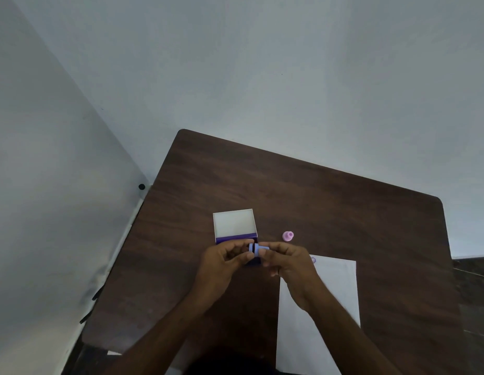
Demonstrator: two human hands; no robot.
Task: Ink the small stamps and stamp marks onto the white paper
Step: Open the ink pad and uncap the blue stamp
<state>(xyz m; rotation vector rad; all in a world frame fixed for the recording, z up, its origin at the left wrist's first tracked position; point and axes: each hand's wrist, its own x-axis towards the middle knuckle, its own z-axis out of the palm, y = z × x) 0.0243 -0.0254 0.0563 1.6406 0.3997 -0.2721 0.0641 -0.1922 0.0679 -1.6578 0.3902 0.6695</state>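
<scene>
Blue plastic shows between the two hands: the left hand (226, 259) and the right hand (285, 262) both pinch a small blue stamp (257, 249), held above the wooden table (343, 212), seemingly pulling its cap off or pressing its halves together. Just behind lies an open purple box (234, 226), a pink stamp (287, 236) stands to the right, and the white paper (335, 293) already bears one faint mark (313, 260) at its top corner. Likely next: bare the face, then press squarely on clean paper.
</scene>
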